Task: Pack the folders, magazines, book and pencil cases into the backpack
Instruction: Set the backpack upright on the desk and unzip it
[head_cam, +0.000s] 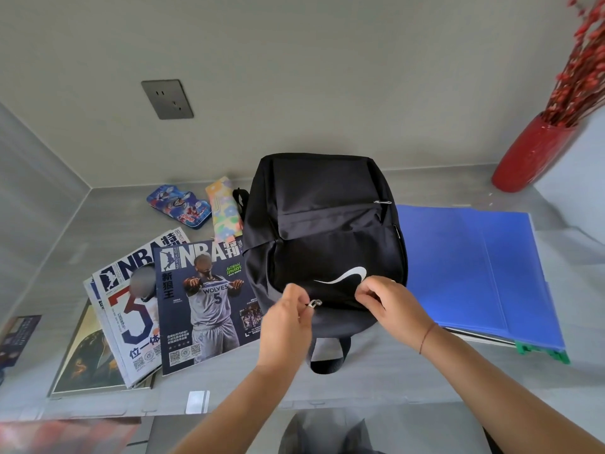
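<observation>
A: Where lying, the black backpack (324, 237)?
B: Flat on the grey tabletop (376, 371), front up, white swoosh toward the near edge, carry loop hanging closest.

A: Left hand (286, 317)?
B: Fingers (302, 304) pinched on the silver zipper pull (315, 303) at the bag's near end.

A: And the right hand (388, 301)?
B: Fingers clenched on a fold of black fabric just right of the pull, below the swoosh. Thin red string around that wrist.

A: Left of the bag?
B: Two NBA magazines (199, 303) fanned and overlapping, the upper one touching the bag's side; under them a dark-covered book (86, 358). Farther back, a blue cartoon pencil case (179, 207), and a floral pencil case (225, 208) just beside the bag.

A: Right of it?
B: Blue folders (474, 267) stacked flat, green edge showing at the near corner. Red vase (532, 155) with red sprigs in the far corner.
</observation>
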Motion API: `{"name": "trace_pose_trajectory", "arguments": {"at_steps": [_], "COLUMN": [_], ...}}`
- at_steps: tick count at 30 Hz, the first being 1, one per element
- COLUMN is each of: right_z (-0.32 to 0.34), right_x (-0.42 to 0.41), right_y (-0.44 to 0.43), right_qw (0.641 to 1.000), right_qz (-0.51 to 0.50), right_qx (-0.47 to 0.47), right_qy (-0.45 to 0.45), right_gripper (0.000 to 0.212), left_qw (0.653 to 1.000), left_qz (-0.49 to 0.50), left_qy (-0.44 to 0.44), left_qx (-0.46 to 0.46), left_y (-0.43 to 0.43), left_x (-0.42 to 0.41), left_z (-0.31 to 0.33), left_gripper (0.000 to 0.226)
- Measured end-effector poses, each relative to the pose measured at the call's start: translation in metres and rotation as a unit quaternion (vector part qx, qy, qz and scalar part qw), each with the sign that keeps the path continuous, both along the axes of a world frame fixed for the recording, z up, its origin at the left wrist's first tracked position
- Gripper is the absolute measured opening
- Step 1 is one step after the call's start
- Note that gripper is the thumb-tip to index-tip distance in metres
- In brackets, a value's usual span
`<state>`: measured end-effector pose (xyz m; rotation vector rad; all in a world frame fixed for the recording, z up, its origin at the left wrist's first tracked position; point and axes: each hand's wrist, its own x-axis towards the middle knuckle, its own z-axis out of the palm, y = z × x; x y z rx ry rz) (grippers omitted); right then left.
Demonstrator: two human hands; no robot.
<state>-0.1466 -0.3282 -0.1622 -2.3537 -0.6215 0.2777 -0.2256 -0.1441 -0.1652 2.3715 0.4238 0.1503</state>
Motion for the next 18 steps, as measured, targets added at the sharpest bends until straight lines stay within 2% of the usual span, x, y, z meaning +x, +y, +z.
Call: {"name": "trace_pose_trajectory", "arguments": {"at_steps": [7, 11, 12, 15, 18], "right_z": [0.008, 0.016, 0.019, 0.025, 0.019], "right_x": [0.010, 0.013, 0.012, 0.007, 0.001], "right_y": [-0.008, 0.000, 0.005, 0.035, 0.081], "right_qw": [0.999, 0.997, 0.996, 0.989, 0.979], "right_qz": [-0.025, -0.012, -0.005, 0.049, 0.067], "right_qx": [0.017, -0.009, -0.019, -0.086, -0.155], "right_qy": [-0.042, -0.071, -0.082, -0.112, -0.115], "right_gripper": [0.016, 0.014, 0.017, 0.052, 0.050], "left_qw": [0.992, 0.992, 0.993, 0.995, 0.995], "left_qz": [0.110, 0.101, 0.086, 0.058, 0.060], "left_qy": [0.050, 0.073, 0.071, 0.063, 0.056], "left_qx": [0.021, -0.013, -0.027, -0.045, -0.058], "left_y": [0.089, 0.097, 0.093, 0.086, 0.086], "left_x": [0.028, 0.046, 0.047, 0.045, 0.042], "left_z": [0.009, 0.010, 0.011, 0.013, 0.013], "left_gripper": [0.014, 0.015, 0.015, 0.014, 0.013]}}
